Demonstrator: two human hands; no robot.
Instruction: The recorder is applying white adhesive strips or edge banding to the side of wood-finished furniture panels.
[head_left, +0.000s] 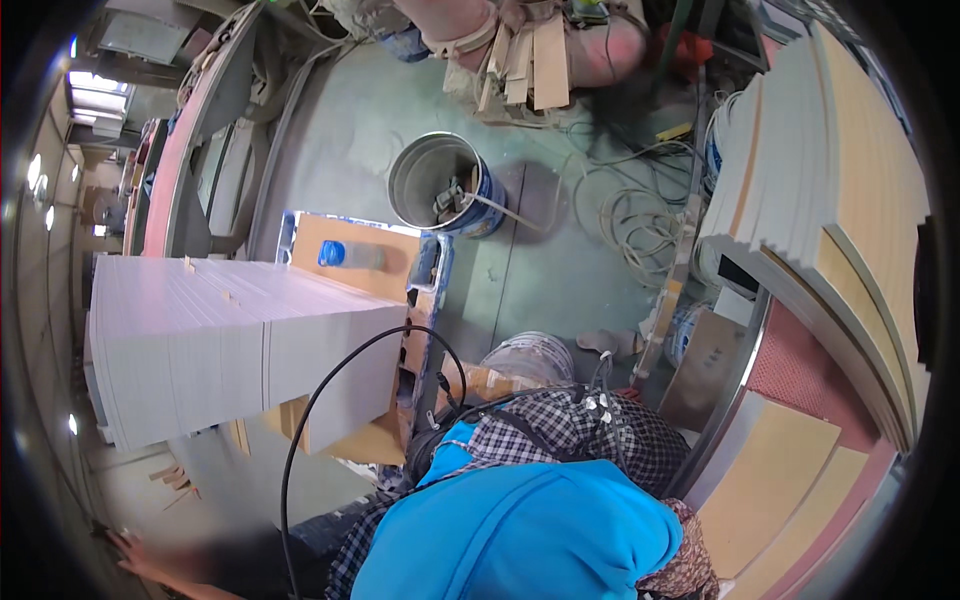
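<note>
The left hand (137, 562) shows near the lower left rim, well out to the side; its fingers (118, 541) point leftward, too small and warped to tell their grip; the bare forearm (190, 586) slants down toward the lower edge.

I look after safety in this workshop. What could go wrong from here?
The pale coil of line lies loose on the floor, so it might catch a foot. The black cable arches in a wide loop near the stack of white boards and could snag when someone turns. The blue bucket stands out on the floor, where a stray step may knock it over.
</note>
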